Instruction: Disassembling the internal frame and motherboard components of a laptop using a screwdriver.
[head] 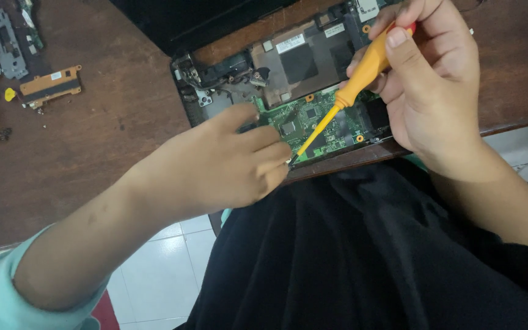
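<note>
Head view has us looking down at a dark brown wooden table [93, 146] with scuffs all over it, and we're sitting right at its edge with black fabric [362, 256] across our lap and white floor tiles [160, 269] showing below. Sitting at the near edge of the table is an opened-up black laptop chassis [215, 79] with its green circuit board [325, 122] exposed, plus dark foil-covered patches further back.

Our left hand [215, 165] comes in from the lower left, fingers curled together and pinched at the front edge of the board; we can't tell whether there's anything tiny between the fingertips. Our right hand [429, 85] is wrapped firmly around an orange-handled yellow-shafted small screwdriver [349, 91], thumb on top of the handle. It slants down to the left, and its tip lands just beside our left fingertips at the board's near edge.

Way off at the table's upper left, well apart from the laptop, we've got a flat orange-and-black bracket part [50, 85], a grey metal plate [4, 43], a little yellow plastic pick [9, 94] and a few dark specks that might be screws, too small to say for sure.
</note>
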